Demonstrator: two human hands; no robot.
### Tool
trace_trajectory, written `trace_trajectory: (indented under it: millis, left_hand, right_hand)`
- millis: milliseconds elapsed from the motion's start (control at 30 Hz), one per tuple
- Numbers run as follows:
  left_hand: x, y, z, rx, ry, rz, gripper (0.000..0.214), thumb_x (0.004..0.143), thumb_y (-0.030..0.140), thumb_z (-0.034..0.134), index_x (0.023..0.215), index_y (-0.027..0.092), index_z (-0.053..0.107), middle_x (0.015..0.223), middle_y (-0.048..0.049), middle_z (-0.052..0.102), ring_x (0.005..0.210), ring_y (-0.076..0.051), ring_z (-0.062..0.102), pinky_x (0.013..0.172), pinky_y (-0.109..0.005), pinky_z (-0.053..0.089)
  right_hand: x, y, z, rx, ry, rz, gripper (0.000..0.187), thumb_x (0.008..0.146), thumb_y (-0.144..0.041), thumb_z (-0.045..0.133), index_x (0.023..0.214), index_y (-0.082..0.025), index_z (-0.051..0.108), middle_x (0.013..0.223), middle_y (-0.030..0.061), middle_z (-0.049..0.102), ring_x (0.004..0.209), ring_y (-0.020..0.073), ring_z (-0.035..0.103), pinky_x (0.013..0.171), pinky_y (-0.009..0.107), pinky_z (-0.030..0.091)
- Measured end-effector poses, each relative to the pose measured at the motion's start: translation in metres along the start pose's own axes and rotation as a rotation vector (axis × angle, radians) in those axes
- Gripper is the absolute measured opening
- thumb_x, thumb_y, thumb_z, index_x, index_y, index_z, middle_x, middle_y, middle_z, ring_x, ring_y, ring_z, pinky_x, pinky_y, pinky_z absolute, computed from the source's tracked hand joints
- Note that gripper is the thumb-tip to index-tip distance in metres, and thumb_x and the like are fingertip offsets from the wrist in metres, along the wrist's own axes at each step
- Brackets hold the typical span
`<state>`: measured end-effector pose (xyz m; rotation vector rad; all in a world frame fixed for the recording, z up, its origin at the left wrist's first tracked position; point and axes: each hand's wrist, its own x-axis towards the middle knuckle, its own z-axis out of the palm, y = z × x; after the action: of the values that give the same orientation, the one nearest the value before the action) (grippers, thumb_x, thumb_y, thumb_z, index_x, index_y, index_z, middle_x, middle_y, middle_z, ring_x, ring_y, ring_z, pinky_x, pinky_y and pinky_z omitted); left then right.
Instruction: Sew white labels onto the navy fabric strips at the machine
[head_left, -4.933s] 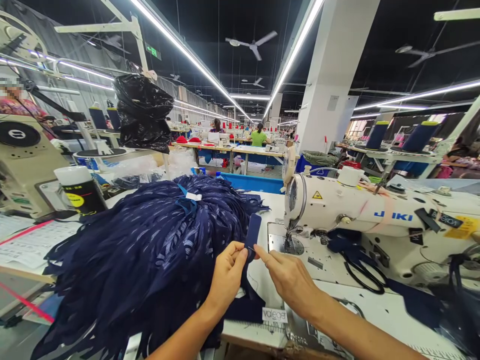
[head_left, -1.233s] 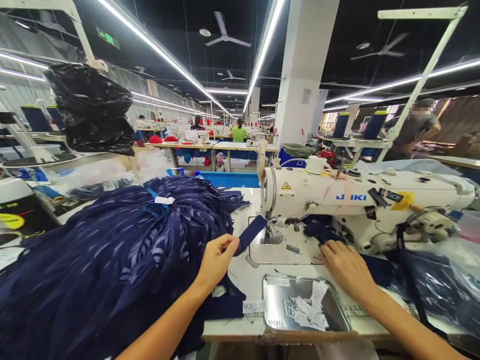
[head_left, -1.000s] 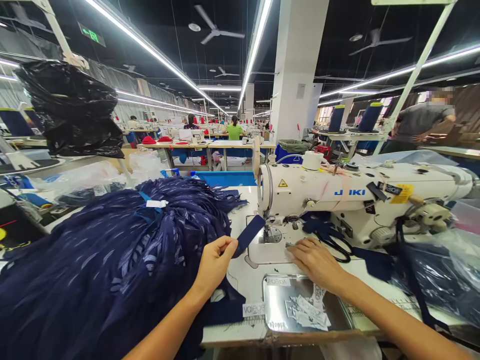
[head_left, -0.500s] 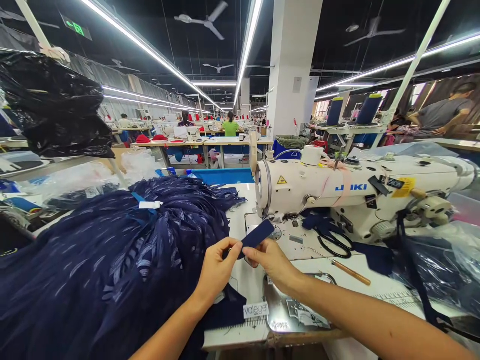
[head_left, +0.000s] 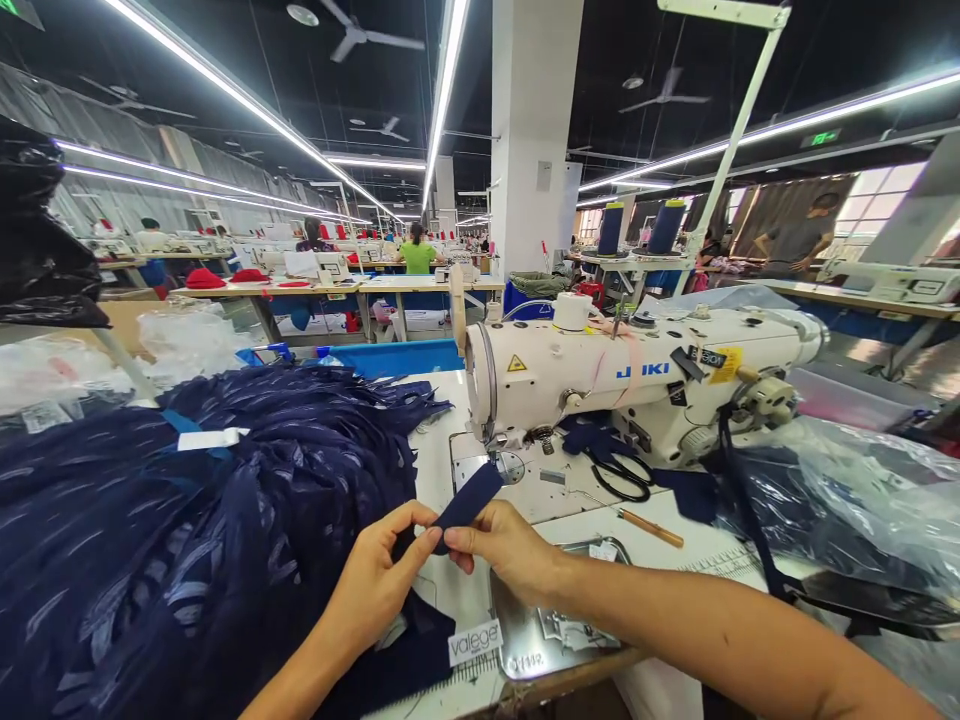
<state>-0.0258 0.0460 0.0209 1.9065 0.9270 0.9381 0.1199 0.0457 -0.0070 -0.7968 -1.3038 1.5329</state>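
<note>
A short navy fabric strip (head_left: 474,496) is pinched between my two hands, just in front of the sewing machine's needle area. My left hand (head_left: 386,568) grips its lower end between thumb and forefinger. From the other side, my right hand (head_left: 510,548) closes thumb and fingers on the same end, with the tips almost meeting. The strip's free end points up and right toward the white sewing machine (head_left: 547,375). Below my hands, a white label (head_left: 474,642) printed "valege" lies by a navy cloth piece (head_left: 420,645).
A big heap of navy mesh fabric (head_left: 300,530) covers the left side. Black-handled scissors (head_left: 622,478) and a wooden-handled tool (head_left: 651,527) lie on the machine bed's right. Plastic-wrapped navy goods (head_left: 862,510) sit at far right. A metal plate (head_left: 525,655) is near the front edge.
The camera view has turned right, so the scene has shifted left. Both hands still pinch the navy strip, which is held at much the same spot before the machine.
</note>
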Motion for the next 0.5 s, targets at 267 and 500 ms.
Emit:
trace_trajectory:
  millis: [267,500]
  left_hand:
    - [-0.004,-0.007,-0.004,0.161,0.111,-0.065,0.026,0.08,0.038,0.04,0.069,0.018,0.052,0.062,0.0023,0.051,0.058,-0.012,0.047,0.055,-0.023,0.041]
    - [0.002,-0.008,0.0,0.196,0.187,-0.005,0.023,0.081,0.036,0.037,0.071,0.019,0.048,0.066,0.001,0.05,0.062,-0.014,0.048,0.059,-0.025,0.042]
  right_hand:
    - [0.003,-0.013,-0.074,-1.36,0.058,-0.169,0.022,0.08,-0.02,0.05,0.097,-0.011,0.058,0.097,0.0129,0.059,0.092,0.0239,0.053,0.083,0.04,0.036]
    - [-0.005,-0.005,-0.064,-1.418,-0.306,-0.299,0.026,0.082,-0.025,0.047,0.105,-0.016,0.056,0.113,0.0104,0.056,0.108,0.0212,0.046,0.096,0.038,0.028]
